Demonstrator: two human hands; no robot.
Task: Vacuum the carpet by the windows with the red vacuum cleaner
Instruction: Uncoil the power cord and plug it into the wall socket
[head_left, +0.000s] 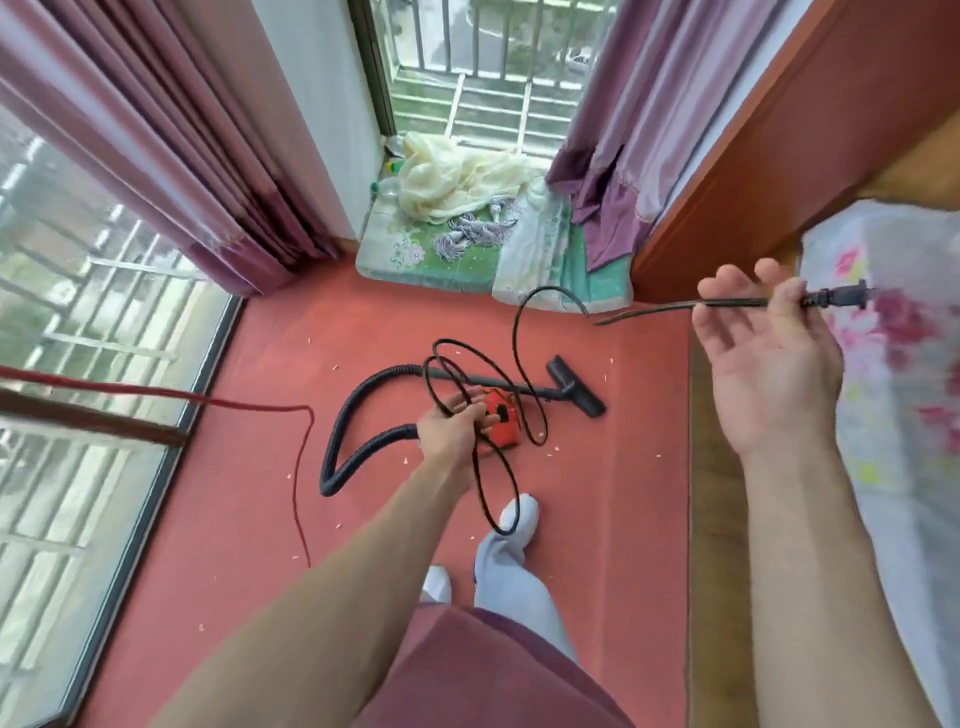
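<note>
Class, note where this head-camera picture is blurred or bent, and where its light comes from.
Head view: the wide lens bows the window frame; motion blur smears the power cord by the right hand; the red vacuum cleaner is fairly sharp; soft window daylight, no hard shadows.

Red vacuum cleaner (506, 434) (black hose (332, 441) looped) lies on crumb-strewn carpet (623, 467).

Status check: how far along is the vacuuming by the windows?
Barely started. Done: the red vacuum cleaner sits on the carpet, hose and nozzle attached. In hand: the left hand grips loops of the power cord, the right hand holds it near the plug, unplugged. Left: plugging in and all the vacuuming; pale scraps dot the carpet.
</note>
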